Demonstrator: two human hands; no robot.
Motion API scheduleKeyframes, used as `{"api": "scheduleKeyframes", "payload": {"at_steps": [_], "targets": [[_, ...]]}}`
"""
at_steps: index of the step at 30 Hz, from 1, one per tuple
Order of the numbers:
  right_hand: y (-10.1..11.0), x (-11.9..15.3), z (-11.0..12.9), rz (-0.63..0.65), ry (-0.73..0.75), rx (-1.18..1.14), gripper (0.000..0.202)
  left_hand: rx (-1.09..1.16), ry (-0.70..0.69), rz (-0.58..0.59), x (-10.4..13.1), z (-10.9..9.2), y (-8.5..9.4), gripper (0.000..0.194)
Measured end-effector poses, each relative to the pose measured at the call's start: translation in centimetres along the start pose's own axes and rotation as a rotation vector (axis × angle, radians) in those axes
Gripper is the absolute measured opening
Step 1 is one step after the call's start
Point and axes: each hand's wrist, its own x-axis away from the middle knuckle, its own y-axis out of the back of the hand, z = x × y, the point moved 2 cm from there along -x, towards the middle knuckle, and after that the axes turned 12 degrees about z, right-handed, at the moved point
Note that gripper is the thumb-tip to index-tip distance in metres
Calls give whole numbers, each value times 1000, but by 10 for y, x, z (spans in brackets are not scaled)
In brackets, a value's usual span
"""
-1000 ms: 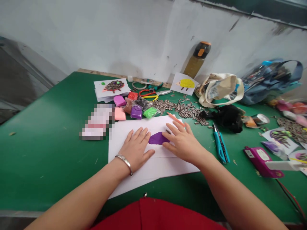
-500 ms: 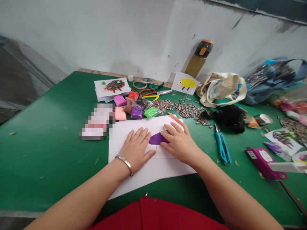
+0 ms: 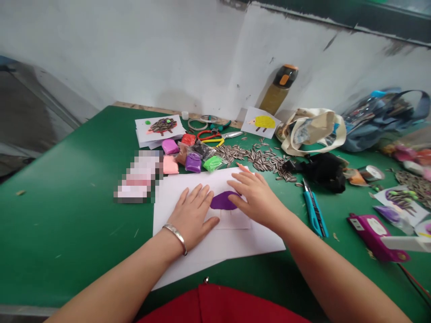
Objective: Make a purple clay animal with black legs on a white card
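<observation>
White paper sheets (image 3: 188, 264) lie on the green table in front of me, with a smaller white card (image 3: 235, 223) on top. A flat purple clay patch (image 3: 222, 201) with a rounded outline covers part of the card, and thin drawn lines run below it. My left hand (image 3: 192, 214) rests flat on the paper with its fingers spread, just left of the patch. Over the patch's right end is my right hand (image 3: 254, 197), fingers apart and holding nothing. Part of an orange pencil-like stick (image 3: 243, 167) shows behind its fingers.
Packs of coloured clay (image 3: 193, 162), scissors (image 3: 232, 134) and scattered sunflower seeds (image 3: 262, 158) lie beyond the paper. A blue utility knife (image 3: 314, 211) and a magenta device (image 3: 377, 235) are on the right. A bottle (image 3: 278, 92) leans against the wall.
My right hand has shifted slightly up and right, baring more of the purple patch. My left hand stays on the paper. The whole view has tilted a little.
</observation>
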Motion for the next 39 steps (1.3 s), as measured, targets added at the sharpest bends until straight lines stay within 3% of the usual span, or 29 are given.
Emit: {"api": "scheduleKeyframes", "payload": {"at_steps": [4,10,14,18,23,28,30,32,35,37,39], "targets": [[16,-32,-5,-15,-18,-52,32,19,-10,-24,1,1,1,60],[28,-104,-6,5,-190,-83,31,35,-28,-18,2,4,3,60],[28,-140,-4,-17,-298,-52,33,44,-37,3,3,5,6,59],[19,-157,-3,-23,-326,-38,30,48,-48,16,2,7,7,58],[9,-162,-3,-26,-308,-55,21,74,-62,-9,3,8,5,56],[18,-157,-2,-80,-279,-97,20,97,-70,-86,3,8,5,53],[24,-150,-4,-108,-268,-125,22,137,-88,-202,4,9,8,47],[27,-140,-7,-157,-256,-195,22,187,-141,-389,7,10,14,38],[27,-117,-11,-280,-204,-520,12,239,-217,-648,10,13,27,35],[23,-99,-10,-288,-160,-744,5,216,-180,-738,10,16,39,42],[19,-80,-5,-245,-124,-982,5,163,-131,-726,5,18,49,53]]}}
